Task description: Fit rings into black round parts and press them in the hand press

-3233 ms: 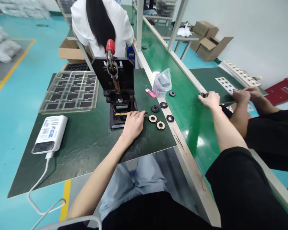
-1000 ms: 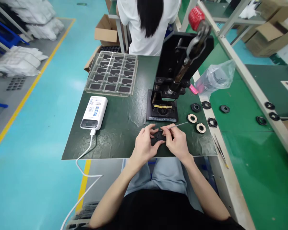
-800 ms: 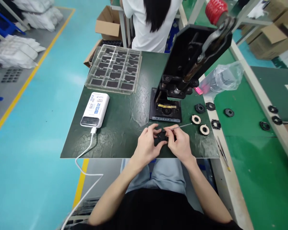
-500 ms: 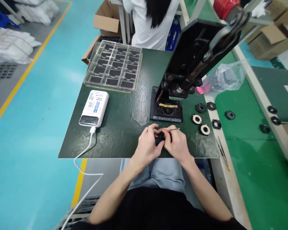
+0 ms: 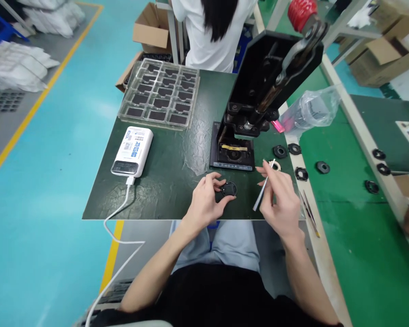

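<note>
Fingers of my left hand [image 5: 204, 202] clasp a black ring [image 5: 229, 188] on the desk [image 5: 157, 181].
My right hand [image 5: 282, 200] grips a slim tool [image 5: 259, 200] just beside it.

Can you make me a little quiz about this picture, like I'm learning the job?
1. Pick one: what does the left hand hold?
A) a cup
B) the black round part
C) a red pen
2. True or false: the white power bank has a cable plugged into it.
3. Fill the gap: the thin tool is held in the ____ hand.

Key:
1. B
2. True
3. The right hand
</note>
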Motion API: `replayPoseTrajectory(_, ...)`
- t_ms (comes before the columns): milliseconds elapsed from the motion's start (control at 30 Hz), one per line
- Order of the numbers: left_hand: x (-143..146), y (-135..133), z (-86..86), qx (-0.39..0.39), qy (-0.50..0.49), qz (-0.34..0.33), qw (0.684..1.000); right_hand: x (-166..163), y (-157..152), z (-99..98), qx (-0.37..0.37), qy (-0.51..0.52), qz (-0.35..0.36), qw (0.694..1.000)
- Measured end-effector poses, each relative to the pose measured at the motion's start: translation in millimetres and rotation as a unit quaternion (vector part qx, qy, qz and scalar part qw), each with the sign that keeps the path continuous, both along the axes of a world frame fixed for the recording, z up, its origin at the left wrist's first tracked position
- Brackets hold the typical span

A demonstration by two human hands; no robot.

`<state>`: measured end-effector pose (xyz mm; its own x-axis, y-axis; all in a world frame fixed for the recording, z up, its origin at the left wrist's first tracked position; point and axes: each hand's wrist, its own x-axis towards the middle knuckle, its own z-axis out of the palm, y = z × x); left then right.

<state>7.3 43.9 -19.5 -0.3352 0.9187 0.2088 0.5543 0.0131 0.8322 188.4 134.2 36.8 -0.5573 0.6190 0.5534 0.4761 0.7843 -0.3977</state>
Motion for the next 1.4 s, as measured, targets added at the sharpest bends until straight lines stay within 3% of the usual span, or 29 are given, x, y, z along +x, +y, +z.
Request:
replayPoseTrajectory(133,1,0,1.8,0.008,-0.002,0.002,1.000,-15,2,-2.0,0.058,0.032,-0.004,0.998)
replayPoseTrajectory(333,1,1,3.1,0.011,-0.005,0.003,1.000,-30,-4,0.3,0.021,0.157,-0.008,0.987)
replayPoseTrajectory(933,0,0,2.8,0.016,-0.003,-0.004,1.000,-29,-5,-8.6,0.062,0.086,0.048,0.993)
replayPoseTrajectory(1133,-1,0,3.5,0.015,-0.003,-0.002,1.000,-40,-9,-20.3,-0.067,0.145,0.046,0.986)
replayPoseTrajectory(1400,-1,1,1.3,0.012,-0.009,0.001,1.000,-44,-9,-37.6,-0.100,0.120,0.041,0.987)
